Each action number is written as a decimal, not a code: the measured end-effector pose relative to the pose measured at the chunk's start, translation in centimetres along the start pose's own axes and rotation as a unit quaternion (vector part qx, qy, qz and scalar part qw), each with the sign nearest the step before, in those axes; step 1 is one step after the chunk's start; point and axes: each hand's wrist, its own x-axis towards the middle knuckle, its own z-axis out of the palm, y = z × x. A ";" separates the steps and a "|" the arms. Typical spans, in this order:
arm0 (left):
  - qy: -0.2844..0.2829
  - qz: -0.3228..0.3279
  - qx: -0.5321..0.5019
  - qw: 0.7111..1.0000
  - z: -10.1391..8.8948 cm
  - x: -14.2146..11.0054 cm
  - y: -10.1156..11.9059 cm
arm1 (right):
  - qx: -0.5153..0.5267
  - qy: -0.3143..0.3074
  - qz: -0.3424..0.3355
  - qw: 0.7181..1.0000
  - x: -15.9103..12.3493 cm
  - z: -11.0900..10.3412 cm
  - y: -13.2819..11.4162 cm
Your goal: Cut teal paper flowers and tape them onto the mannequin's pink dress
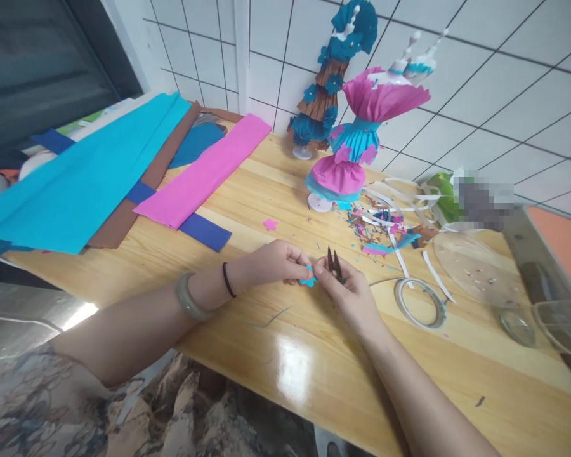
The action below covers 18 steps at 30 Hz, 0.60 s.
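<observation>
A small light-blue paper flower [308,277] is pinched between the thumb and fingers of my left hand [285,261]. My right hand [345,289] is closed round a pair of small scissors [334,261], whose dark blades point up and stand slightly apart. The right thumb and fingertip also meet the flower's right edge. The scissors' handles are hidden in my palm. Beyond my left hand, a pink paper flower [269,225] lies flat on the wooden table [247,355].
Turquoise [90,171] and pink crepe paper sheets [204,171] lie at the left. Two dolls in paper dresses, one pink and turquoise [337,174], one brown and blue [323,101], stand by the tiled wall. Paper scraps [385,222], a tape roll [419,303] and clear containers [564,324] lie right.
</observation>
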 end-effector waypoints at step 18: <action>-0.036 -0.039 -0.071 0.996 -0.4 -0.3 0.1 | 0.164 0.027 0.036 0.985 0.5 0.2 0.4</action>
